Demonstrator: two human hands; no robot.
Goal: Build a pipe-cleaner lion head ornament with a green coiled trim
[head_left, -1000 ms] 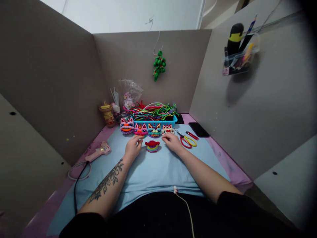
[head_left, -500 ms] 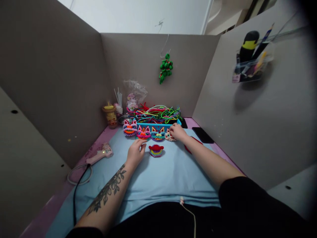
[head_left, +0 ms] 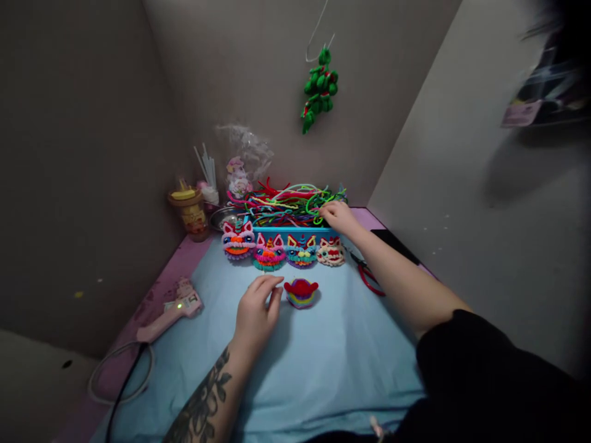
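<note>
Red-topped rainbow piece [head_left: 301, 294] on blue cloth [head_left: 323, 357], left hand [head_left: 258, 307] just beside it, thumb and fingers parted. Right hand [head_left: 340, 218] at fuzzy stems [head_left: 286, 200] in blue tray [head_left: 295, 233]; can't tell if it's gripping any. Four animal-face heads [head_left: 269, 251] in row along tray front.

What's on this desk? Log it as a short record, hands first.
left hand: beside the red-topped piece, holding nothing visible
right hand: at the fuzzy strands in the blue tray, grip unclear
row: four colourful animal faces before the tray
left side: pink glue gun, green light lit
right side: red-handled scissors, partly hidden
hanging: green bundle
</note>
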